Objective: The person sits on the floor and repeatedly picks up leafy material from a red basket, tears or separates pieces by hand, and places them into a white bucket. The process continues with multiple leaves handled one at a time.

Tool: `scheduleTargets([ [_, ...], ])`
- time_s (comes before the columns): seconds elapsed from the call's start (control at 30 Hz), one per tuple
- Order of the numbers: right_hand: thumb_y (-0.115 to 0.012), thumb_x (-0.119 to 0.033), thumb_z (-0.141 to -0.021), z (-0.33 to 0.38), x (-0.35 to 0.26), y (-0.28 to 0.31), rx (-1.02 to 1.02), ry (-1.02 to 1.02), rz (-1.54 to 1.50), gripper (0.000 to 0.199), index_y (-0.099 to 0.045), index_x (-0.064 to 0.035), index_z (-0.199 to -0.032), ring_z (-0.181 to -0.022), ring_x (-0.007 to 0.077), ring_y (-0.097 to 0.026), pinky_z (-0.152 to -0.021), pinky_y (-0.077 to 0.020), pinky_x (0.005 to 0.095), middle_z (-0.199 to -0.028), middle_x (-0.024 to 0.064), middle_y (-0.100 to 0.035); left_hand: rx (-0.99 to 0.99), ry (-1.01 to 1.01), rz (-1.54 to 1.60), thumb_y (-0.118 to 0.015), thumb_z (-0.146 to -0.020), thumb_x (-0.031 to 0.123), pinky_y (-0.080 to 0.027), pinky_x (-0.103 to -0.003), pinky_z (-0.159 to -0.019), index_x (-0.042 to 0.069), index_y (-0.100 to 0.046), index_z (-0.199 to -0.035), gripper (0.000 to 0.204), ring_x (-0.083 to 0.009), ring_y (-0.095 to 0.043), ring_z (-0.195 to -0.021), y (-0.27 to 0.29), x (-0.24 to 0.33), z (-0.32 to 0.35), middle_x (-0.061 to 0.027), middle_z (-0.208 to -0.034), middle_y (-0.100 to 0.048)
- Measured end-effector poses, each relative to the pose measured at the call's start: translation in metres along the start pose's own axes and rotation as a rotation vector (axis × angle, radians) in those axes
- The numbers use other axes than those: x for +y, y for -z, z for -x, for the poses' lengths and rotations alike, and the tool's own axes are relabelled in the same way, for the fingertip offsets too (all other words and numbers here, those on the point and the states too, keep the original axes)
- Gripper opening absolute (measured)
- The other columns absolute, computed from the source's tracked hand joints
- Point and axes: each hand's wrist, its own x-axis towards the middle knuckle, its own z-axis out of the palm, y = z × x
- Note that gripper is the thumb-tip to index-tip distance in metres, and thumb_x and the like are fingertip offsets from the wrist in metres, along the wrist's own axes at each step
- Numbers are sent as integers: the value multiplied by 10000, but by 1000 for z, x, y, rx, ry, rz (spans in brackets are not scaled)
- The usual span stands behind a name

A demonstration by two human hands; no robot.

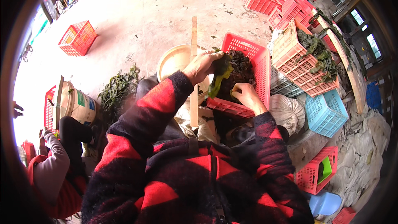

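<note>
Concrete floor (141,12); dark green, limp kelp (222,72) in left hand (201,66).

Green-and-blue label (84,101) on left bucket (74,107)

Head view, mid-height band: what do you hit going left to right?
Lidded bucket → pile of dark leafy greens on the floor → left hand holding a green leaf → right hand in the red crate → white sack → blue crate.
</note>
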Motion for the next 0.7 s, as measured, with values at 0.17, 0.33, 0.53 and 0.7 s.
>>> scheduleTargets([
  [0.17,-685,-277,-847,34,29,-62,-245,6,145,319,-640,28,-765,-636,344,-632,-640,-506,381,-742,213,-648,-13,55,8,-533,-978,200,-536,-348,-806,3,-631,-1077,241,-195,-659,-868,7,2,0,-87,-970,-678],
  [0.33,-630,-302,-896,25,20,-56,250,-44,-79,368,-590,8,-702,-592,304,-596,-570,-431,430,-628,162,-594,40,114,-61,-528,-986,243,-527,-341,-799,34,-627,-1132,273,-179,-646,-900,6,0,6,-65,-1015,-673],
  [0.53,-503,-417,-995,-12,-45,4,94,49,-704,466,-579,-11,-1211,-1007,115,-578,-833,-492,285,-1127,17,-614,-10,89,-252,-532,-981,280,-511,-306,-785,29,-621,-1171,327,-158,-629,-899,-10,-6,16,-61,-1016,-666],
  [0.7,-582,-193,-964,-21,-67,-1,131,91,-709,258,-628,4,-1125,-889,61,-554,-796,-461,239,-983,1,-644,-106,-261,-580,-677,-897,197,-497,-269,-816,-6,-609,-1188,361,-83,-595,-907,-14,-22,21,-29,-1011,-654],
])
